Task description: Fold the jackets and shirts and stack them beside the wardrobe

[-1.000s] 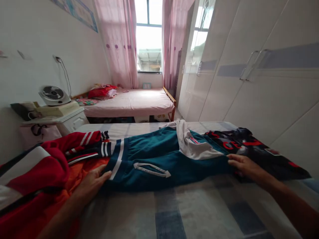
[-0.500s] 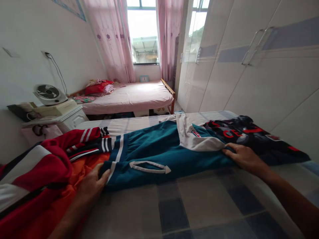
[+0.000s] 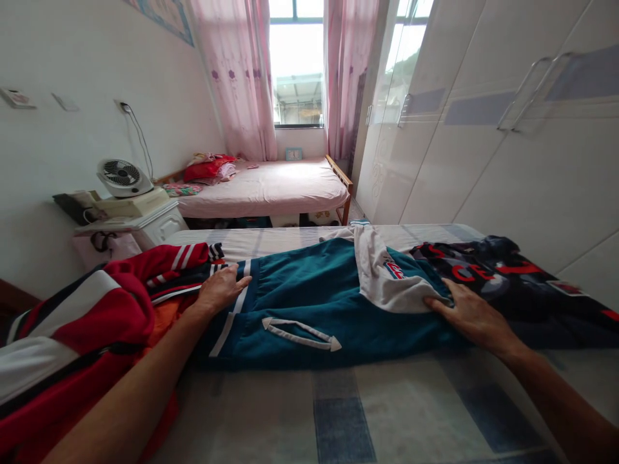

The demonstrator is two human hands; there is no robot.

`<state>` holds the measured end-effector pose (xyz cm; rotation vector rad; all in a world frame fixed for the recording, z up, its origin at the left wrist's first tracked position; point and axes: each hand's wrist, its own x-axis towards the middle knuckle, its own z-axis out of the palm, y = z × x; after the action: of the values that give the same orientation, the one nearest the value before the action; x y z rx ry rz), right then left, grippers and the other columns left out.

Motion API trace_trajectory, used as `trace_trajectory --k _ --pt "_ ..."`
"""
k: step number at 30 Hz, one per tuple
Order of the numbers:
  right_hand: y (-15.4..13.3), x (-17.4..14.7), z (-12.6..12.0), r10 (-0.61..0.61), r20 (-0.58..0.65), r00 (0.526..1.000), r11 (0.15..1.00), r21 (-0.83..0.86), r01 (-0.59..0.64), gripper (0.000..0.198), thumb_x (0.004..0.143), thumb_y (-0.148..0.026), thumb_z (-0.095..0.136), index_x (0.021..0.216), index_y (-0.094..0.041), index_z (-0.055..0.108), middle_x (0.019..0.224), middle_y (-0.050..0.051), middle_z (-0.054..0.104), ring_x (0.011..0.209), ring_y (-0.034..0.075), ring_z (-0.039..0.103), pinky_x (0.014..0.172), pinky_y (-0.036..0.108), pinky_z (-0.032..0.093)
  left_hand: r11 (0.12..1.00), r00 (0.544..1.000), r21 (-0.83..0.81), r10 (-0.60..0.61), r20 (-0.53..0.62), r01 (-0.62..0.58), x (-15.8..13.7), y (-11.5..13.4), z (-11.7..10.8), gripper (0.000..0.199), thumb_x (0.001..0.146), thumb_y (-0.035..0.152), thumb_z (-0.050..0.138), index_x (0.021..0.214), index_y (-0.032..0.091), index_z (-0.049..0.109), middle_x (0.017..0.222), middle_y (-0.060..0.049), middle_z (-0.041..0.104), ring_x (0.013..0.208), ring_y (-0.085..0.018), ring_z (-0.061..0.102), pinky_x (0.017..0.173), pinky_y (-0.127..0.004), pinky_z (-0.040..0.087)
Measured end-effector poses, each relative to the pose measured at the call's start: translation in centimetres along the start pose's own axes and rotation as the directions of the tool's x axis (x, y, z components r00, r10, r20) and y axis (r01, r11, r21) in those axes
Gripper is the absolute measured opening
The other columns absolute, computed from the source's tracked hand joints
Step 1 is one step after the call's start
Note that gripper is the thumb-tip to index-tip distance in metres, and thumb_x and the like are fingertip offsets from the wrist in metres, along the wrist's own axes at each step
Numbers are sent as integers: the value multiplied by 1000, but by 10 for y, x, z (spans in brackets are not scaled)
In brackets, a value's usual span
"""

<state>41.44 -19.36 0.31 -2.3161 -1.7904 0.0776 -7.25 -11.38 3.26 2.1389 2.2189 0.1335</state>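
A teal jacket [image 3: 304,277] lies folded on the bed, with a white-trimmed slit pocket facing me and a pale sleeve [image 3: 374,274] laid across its right part. My left hand [image 3: 225,287] rests on the jacket's striped hem, its fingers stretched out over the band. At the other end, my right hand [image 3: 471,316] grips the jacket's edge by the pale sleeve; the thumb shows on top and some fingertips are hidden in the cloth. To the left, a red, white and navy jacket [image 3: 97,322] lies over an orange cloth [image 3: 167,319].
A dark garment with red lettering [image 3: 488,277] lies at the right on the checked bedsheet [image 3: 271,412]. Beyond stands a second bed with a pink sheet [image 3: 271,187]. A fan [image 3: 123,177] sits on the left cabinet; white wardrobes [image 3: 464,148] line the right side.
My left hand has let go of the near hem corner and moved away from me, onto the hem farther up. My right hand stays at the right edge. The view has shifted left.
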Motion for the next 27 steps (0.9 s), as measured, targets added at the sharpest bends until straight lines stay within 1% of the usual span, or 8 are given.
trace_trajectory --k 4,8,11,14,17,20,23,27 --pt "-1 -2 2 -5 -2 1000 1000 -13 5 73 81 -63 38 131 -11 48 131 16 54 115 35 53 90 50 46 1000 999 11 -28 -21 28 22 4 9 46 77 37 51 116 15 58 106 -17 68 98 -31 63 77 -34 47" --pt "-1 -7 4 -36 -26 999 999 -25 35 68 82 -63 37 128 -15 52 127 14 57 114 34 54 87 49 48 997 988 25 -63 -144 67 26 0 3 47 81 24 40 126 20 52 120 -15 62 103 -32 61 79 -39 47" --pt "0 -8 7 -59 -50 997 998 -39 57 67 82 -63 38 125 -15 54 126 14 58 113 34 53 86 50 48 996 974 52 -63 -218 76 24 -3 -2 48 84 20 34 128 15 50 129 -19 54 107 -34 57 83 -44 46" --pt "1 -8 10 -68 -49 996 997 -38 66 65 82 -61 39 125 -14 54 125 14 58 113 33 53 89 49 46 996 976 84 11 -216 7 13 4 -3 44 84 19 37 121 10 57 129 -21 53 115 -34 52 92 -45 43" --pt "0 -9 6 -101 -104 990 995 -37 97 60 84 -55 42 126 -14 53 126 15 58 114 32 53 91 47 45 975 948 61 222 -227 -214 -11 19 3 44 88 30 38 127 15 55 139 -14 46 130 -27 40 106 -40 33" --pt "-15 -18 -5 -207 -301 931 978 -72 194 50 87 -45 42 126 -15 53 128 15 56 119 32 49 94 48 42 902 882 -15 418 -219 -432 -40 26 21 48 90 43 37 130 22 52 147 -8 39 137 -27 29 110 -44 28" --pt "-45 -35 -16 -379 -422 823 916 -45 399 37 90 -33 40 120 -20 57 125 11 58 120 28 48 99 45 38 899 898 -71 422 -128 -432 -55 18 45 48 91 45 34 131 26 52 145 -6 41 138 -27 29 109 -48 28" --pt "-78 -51 -8 -615 -258 745 761 52 647 26 92 -29 38 91 -22 64 97 7 66 89 19 60 84 33 43 896 899 -78 432 -77 -437 -52 5 62 49 92 43 31 132 24 51 143 -7 44 137 -26 30 110 -48 26"
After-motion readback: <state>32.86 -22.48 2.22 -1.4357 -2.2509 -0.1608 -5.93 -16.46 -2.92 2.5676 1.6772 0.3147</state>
